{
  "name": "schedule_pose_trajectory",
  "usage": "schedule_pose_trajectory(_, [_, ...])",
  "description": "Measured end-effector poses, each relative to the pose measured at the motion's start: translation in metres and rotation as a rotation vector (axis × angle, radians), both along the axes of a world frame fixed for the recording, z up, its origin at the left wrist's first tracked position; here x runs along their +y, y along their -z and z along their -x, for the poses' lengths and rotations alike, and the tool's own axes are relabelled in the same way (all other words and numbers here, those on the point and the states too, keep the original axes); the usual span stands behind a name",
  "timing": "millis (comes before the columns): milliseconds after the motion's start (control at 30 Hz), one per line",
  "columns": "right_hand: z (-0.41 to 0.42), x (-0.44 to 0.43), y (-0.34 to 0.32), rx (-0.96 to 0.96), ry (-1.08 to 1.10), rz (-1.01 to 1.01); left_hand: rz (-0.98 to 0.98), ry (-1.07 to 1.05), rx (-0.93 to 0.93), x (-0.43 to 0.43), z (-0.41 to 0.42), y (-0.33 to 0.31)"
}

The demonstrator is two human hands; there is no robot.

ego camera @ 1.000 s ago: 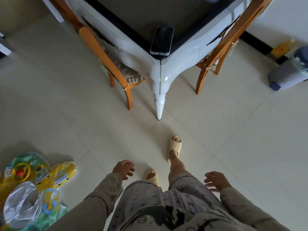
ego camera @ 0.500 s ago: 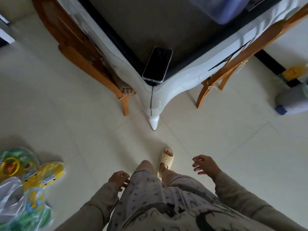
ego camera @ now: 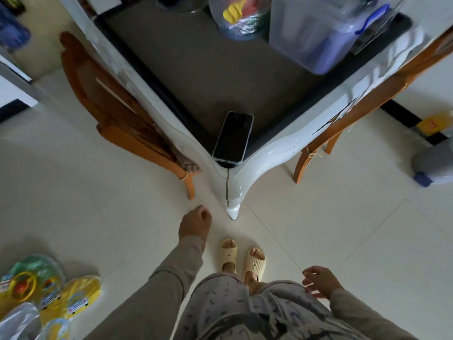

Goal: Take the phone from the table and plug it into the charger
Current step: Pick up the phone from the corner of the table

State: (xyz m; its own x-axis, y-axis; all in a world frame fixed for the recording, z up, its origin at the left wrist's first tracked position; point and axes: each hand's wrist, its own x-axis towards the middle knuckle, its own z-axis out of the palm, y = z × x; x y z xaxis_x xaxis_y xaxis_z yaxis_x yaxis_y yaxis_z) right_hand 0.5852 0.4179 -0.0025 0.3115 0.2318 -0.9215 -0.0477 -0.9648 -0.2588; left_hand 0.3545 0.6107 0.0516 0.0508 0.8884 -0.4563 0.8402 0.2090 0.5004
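A dark phone (ego camera: 232, 137) lies face up at the near corner of the table (ego camera: 269, 153), which has a dark top and a glossy white rim. My left hand (ego camera: 195, 223) is stretched forward below that corner, fingers curled under, holding nothing, still short of the phone. My right hand (ego camera: 318, 280) hangs low at my side with fingers loosely apart and empty. No charger is in view.
Wooden chairs (ego camera: 117, 114) (ego camera: 367, 99) flank the table corner left and right. A clear plastic box (ego camera: 326, 33) and a bag (ego camera: 239, 18) stand at the table's far side. Toys (ego camera: 36, 295) lie on the floor at bottom left; a grey bin (ego camera: 435, 165) sits right.
I have stepped closer to the table, so the phone appears nearer. My left hand has risen and reached forward toward the table corner; my right hand has dropped back to my side.
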Motion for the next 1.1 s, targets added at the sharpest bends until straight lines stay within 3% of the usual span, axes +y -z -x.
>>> schedule_pose_trajectory(133, [0.001,-0.002,-0.002,-0.002,-0.030,0.041,-0.240,0.027,-0.083,0.057,-0.041,-0.026])
schedule_pose_trajectory(233, [0.001,-0.005,-0.003,0.003,0.000,0.050,-0.357,0.093,0.023,0.094,-0.070,-0.036])
schedule_pose_trajectory(367, [-0.003,-0.011,-0.006,-0.006,0.043,0.039,-0.226,0.142,0.222,0.125,-0.105,-0.031])
schedule_pose_trajectory(500, [-0.008,-0.023,-0.006,-0.043,0.076,0.030,-0.237,0.179,0.386,0.140,-0.121,-0.023])
schedule_pose_trajectory(667, [-0.012,-0.037,-0.007,-0.030,0.129,0.082,-0.148,0.153,0.408,0.154,-0.126,-0.019])
schedule_pose_trajectory(767, [-0.014,-0.039,-0.005,-0.025,0.126,0.111,-0.038,0.051,0.307,0.161,-0.127,-0.024])
schedule_pose_trajectory(900, [-0.016,-0.030,-0.005,-0.028,0.051,0.120,0.189,-0.202,-0.097,0.162,-0.124,-0.029])
schedule_pose_trajectory(967, [-0.017,-0.021,-0.004,-0.024,0.028,0.108,0.172,-0.213,-0.233,0.158,-0.118,-0.031])
schedule_pose_trajectory(1100, [-0.017,-0.005,-0.001,-0.009,-0.015,0.081,0.030,-0.105,-0.334,0.135,-0.105,-0.037])
